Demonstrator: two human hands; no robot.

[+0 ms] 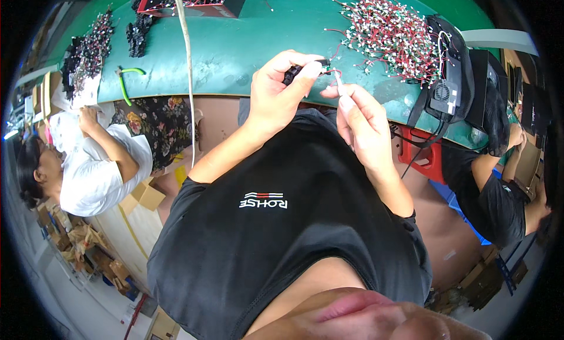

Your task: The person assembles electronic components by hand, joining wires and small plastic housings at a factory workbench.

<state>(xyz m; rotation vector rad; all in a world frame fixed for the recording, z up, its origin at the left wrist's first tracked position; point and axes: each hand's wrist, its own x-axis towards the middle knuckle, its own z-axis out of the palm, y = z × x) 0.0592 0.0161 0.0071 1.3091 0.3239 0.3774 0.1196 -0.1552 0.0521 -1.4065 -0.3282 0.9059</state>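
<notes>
My left hand [277,90] is closed around small black plastic parts [292,74], and one black end juts out past the thumb and fingertip. My right hand [363,115] pinches a slim white piece [339,80] whose kind I cannot make out. A thin red wire [330,71] runs between the black part and the white piece. Both hands are close together over the near edge of the green table [258,46]. Beyond my right hand lies a large heap of red and white wires with small white connectors [390,37].
A grey boxy device with a round grille [443,96] stands beside the heap. Green-handled cutters [126,83], black parts [138,36], a box of wires [226,2] and another wire pile [94,49] lie leftward. A pale cord [187,52] hangs in front. Co-workers sit at left [103,170] and right [496,193].
</notes>
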